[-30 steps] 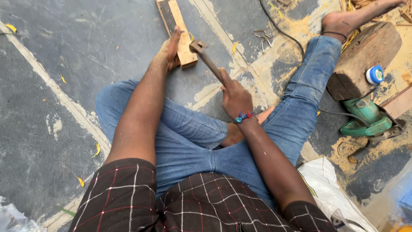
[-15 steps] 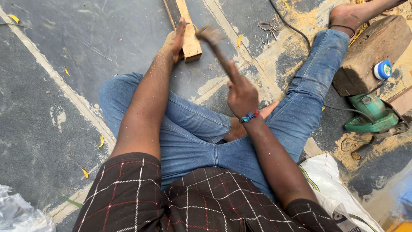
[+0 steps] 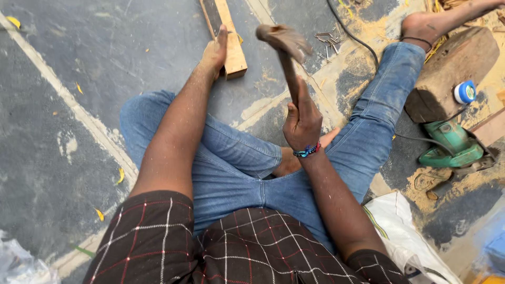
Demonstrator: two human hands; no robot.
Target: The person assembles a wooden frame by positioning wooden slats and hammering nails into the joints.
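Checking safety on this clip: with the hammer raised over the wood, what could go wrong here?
1. The left hand rests on the wood strip; a stray blow from the hammer in the right hand could hit its fingers.
2. Loose nails lie close to the bare foot.
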